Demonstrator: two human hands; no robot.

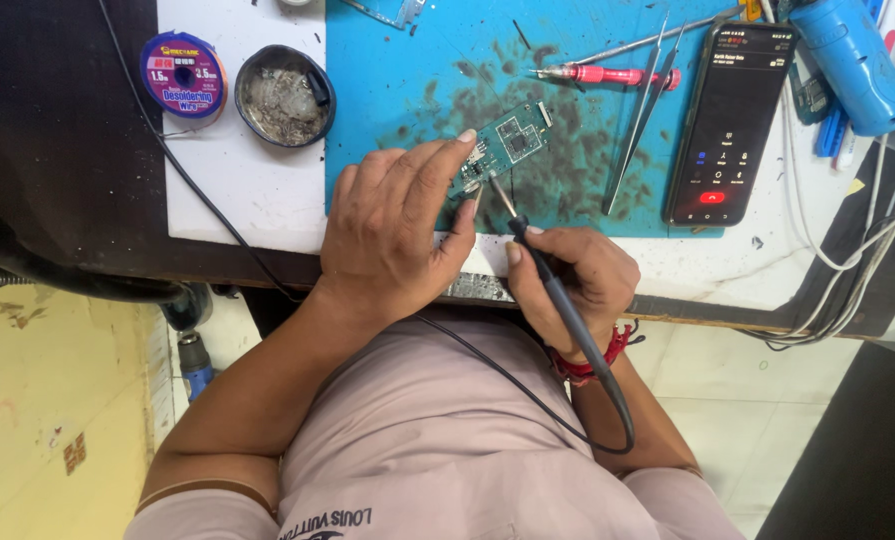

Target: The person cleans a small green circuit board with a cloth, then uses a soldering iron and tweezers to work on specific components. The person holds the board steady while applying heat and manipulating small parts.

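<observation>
Seen from above, a person at a cluttered repair bench is working a soldering iron against a small green circuit board, which is lying on the stained blue work mat near the mat's front edge. The left hand is pressing down on the board's near-left end, index finger stretched flat along its edge, the other fingers curled loosely and close together; the thumb is tucking in toward the iron's tip. The right hand is gripping the iron's grey handle pen-style, fingers wrapped tight round it, w/ the metal tip angling up-left and touching the board's lower edge just beside the left fingertips. The iron's black cord is looping down over the person's lap. A red thread band is sitting on the right wrist.

Behind the board, a pair of tweezers and a red-handled tool are lying on the mat. To the right, a black phone w/ its screen lit is resting partly on the mat's edge. Further right, a blue cylinder-shaped item is lying among white cables. To the left, off the mat on the white surface, a round tin of tip-cleaning wool is sitting just beside a spool of desoldering wick.
</observation>
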